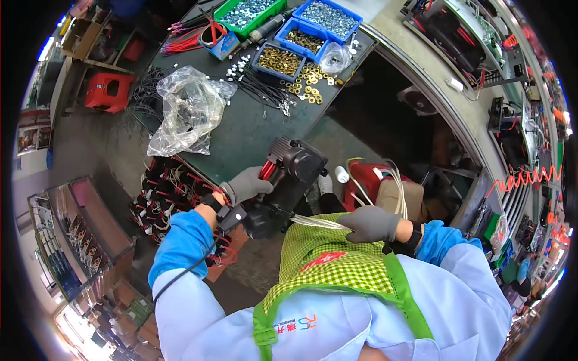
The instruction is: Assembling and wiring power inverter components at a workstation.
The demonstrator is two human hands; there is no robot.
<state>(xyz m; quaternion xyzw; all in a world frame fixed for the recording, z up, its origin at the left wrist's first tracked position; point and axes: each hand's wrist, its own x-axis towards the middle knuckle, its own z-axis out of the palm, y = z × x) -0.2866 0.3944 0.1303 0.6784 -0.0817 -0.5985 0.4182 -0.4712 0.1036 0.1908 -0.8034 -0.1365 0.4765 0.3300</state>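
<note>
A black motor-like unit (295, 161) with a ribbed housing is held over my lap, past the table's near edge. My left hand (247, 185), in a grey glove, is closed around its side by some red wires (267, 170). From the unit's lower part a bundle of white wires (319, 222) runs to the right. My right hand (372, 224), also gloved in grey, is closed on that bundle near my apron. The far ends of the white wires (397, 186) curve up beyond this hand. Its fingertips are partly hidden.
On the dark table (253, 141) lie a crumpled clear plastic bag (192, 108), black cables (265, 90) and loose brass rings (313, 75). Blue bins (280, 62) and a green bin (247, 12) hold small metal parts. A red stool (108, 91) stands left; heaped wired parts (159, 198) lie below.
</note>
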